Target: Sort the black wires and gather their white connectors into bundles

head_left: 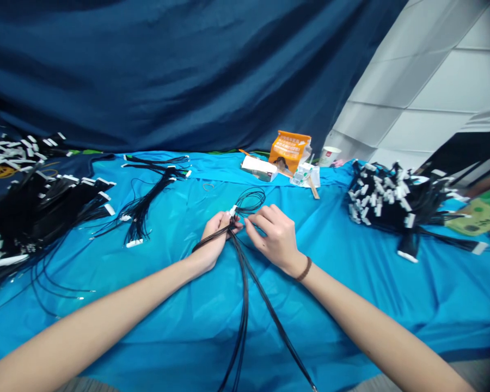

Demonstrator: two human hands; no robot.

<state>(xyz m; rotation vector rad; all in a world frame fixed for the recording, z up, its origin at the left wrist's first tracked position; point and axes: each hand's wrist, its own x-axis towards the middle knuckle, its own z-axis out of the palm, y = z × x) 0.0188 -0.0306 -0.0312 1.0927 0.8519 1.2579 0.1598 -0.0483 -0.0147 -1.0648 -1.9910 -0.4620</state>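
Observation:
My left hand (214,239) is closed around a bundle of black wires (245,283) near the middle of the blue cloth. A white connector (232,210) sticks up from its fingertips, and some wires loop over the wrist side. Beyond the fingers, thin black wires form a loop (251,200). Two long strands hang down toward the front edge. Just right of the connector, my right hand (274,235) has its fingers curled and pinched together; whatever lies between the fingertips is too small to make out.
Piles of black wires with white connectors lie at the left (44,212) and right (384,201). A smaller wire bundle (142,212) rests left of centre. Behind are a white box (258,167), an orange bag (289,152) and a paper cup (329,156).

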